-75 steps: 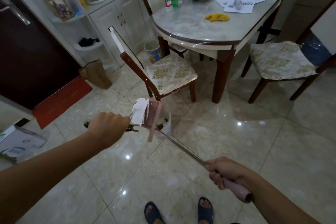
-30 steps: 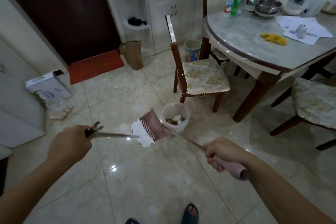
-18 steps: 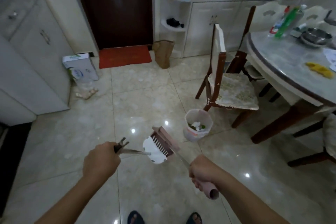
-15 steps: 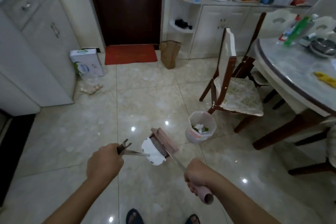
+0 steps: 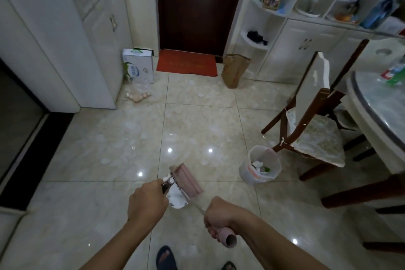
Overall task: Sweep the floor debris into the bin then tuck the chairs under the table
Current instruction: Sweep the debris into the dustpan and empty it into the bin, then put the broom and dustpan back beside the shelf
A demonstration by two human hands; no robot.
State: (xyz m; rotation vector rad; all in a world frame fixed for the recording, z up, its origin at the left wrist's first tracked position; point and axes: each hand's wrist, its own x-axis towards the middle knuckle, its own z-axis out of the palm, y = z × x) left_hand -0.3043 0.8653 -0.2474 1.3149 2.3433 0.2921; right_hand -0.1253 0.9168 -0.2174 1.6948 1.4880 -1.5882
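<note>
My right hand grips the pink handle of a long metal pole that carries a pink dustpan, held above the floor in front of me. My left hand grips the metal handle of a second tool, whose white end lies against the dustpan's comb teeth. A small bin lined with a white bag stands on the floor to the right, with scraps inside. Beside it a wooden chair with a patterned cushion is pulled out from the marble-topped table.
White cabinets line the left side. A dark door with a red mat is ahead, next to a white box and a brown paper bag. Shelving stands at the back right.
My view has swung left from the table toward the door. Both hands carried the dustpan and the second tool left, away from the bin, and the tools are now drawn closer together.
</note>
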